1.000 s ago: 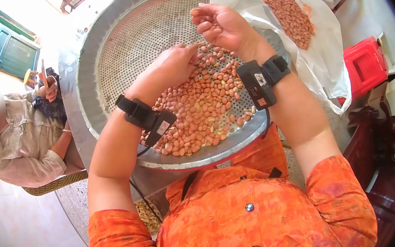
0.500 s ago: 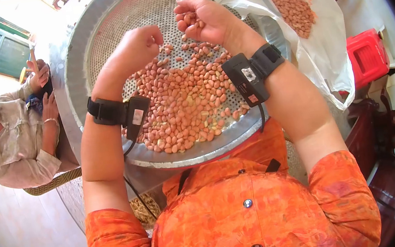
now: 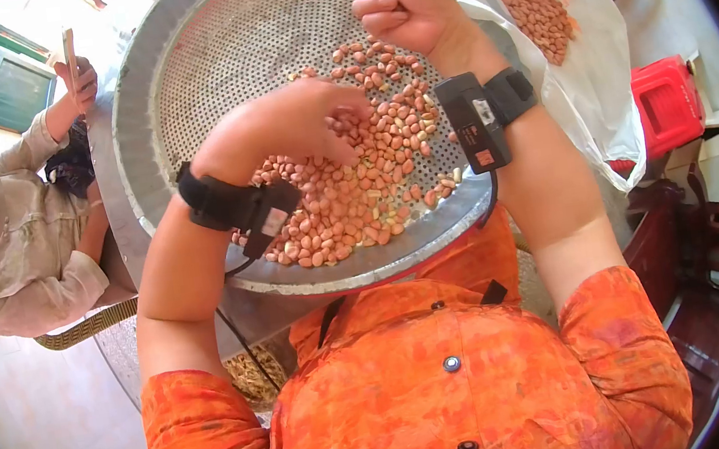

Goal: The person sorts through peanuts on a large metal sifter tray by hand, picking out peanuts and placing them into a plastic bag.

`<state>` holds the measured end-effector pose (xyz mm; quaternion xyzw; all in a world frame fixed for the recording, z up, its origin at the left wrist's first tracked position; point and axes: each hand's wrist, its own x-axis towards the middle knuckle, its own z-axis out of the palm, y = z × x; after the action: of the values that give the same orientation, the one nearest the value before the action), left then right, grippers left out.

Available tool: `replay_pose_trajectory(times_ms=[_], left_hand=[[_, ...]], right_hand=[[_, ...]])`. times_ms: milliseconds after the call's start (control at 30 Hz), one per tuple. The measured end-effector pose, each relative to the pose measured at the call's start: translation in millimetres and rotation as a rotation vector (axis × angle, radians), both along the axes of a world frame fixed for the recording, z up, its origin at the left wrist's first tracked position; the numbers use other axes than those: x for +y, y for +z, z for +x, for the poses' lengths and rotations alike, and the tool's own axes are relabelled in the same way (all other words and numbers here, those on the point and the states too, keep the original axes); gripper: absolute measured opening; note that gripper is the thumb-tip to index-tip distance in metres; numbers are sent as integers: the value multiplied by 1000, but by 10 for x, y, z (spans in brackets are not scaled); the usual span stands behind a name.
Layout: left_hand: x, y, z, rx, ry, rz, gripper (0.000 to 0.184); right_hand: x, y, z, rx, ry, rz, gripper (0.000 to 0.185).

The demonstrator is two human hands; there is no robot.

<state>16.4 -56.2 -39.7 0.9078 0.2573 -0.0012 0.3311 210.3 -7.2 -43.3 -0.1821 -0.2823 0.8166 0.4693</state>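
Shelled peanuts [image 3: 347, 199] with reddish skins lie in a loose heap at the near side of a wide round metal sieve [image 3: 219, 71]. A few are pale, without skin. My left hand [image 3: 302, 124] reaches over the heap with thumb and fingers apart, its fingertips down among the peanuts and somewhat blurred. Above the right side of the sieve, my right hand [image 3: 409, 7] has its fingers curled in around some peanuts, little of which shows. Each wrist wears a black strapped device.
A white plastic bag [image 3: 605, 69] at the upper right holds many more peanuts. Beyond it is a red plastic container [image 3: 666, 106]. On the left, a seated person [image 3: 29, 238] raises a phone [image 3: 69, 54]. Dark wooden furniture [image 3: 718, 216] stands on the right.
My left hand has gone from a closed pose above the heap to spread fingers down on the peanuts. My right hand has moved up and right, its fingers closing more. The seated person's hand has risen.
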Motion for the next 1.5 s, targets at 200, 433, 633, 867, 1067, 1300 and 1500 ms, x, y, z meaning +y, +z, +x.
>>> replay_pose_trajectory(times_ms=[200, 433, 633, 867, 1067, 1300, 1500], left_hand=[[-173, 39, 223, 20, -153, 37, 18], [331, 96, -274, -85, 333, 424, 14], [106, 254, -105, -608, 426, 91, 15], [305, 167, -341, 21, 411, 321, 22], [248, 91, -43, 321, 270, 172, 30], [-319, 172, -117, 300, 55, 207, 34], [-962, 308, -185, 344, 89, 19, 27]], right_hand=[[-53, 38, 18, 45, -59, -95, 16], [28, -160, -187, -261, 0, -71, 27], [-245, -23, -478, -466, 74, -121, 46], [-31, -150, -295, -201, 157, 13, 25], [9, -191, -275, -183, 47, 41, 14], [101, -240, -243, -175, 18, -38, 14], [23, -172, -321, -167, 12, -1, 14]])
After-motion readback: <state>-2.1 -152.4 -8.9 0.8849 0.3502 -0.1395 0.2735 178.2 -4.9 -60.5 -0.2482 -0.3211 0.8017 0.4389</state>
